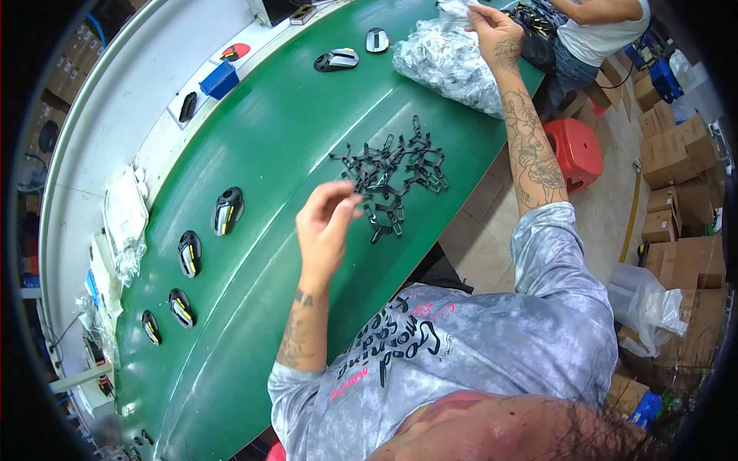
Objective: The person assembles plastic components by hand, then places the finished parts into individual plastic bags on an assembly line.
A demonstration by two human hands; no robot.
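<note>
My left hand [323, 230] hovers at the near-left edge of a loose pile of black branched plastic pieces [384, 165] on the green table. Its fingers are bent, with a gap between thumb and forefinger, and nothing shows in them. My right hand [496, 34] reaches to the far right, thumb and fingers pinched on a clear plastic bag [455, 8]. Beneath that hand lies a big heap of crumpled clear plastic bags [446, 65]; what they contain is too unclear to tell.
Grey-and-black oval parts with yellow marks [227, 211] stand along the left of the green table [269, 154]; two similar ones [337, 60] lie at the back. A blue bin [220, 80] sits on the far ledge. Right are a co-worker [603, 31], red stool [575, 154] and cartons [680, 154].
</note>
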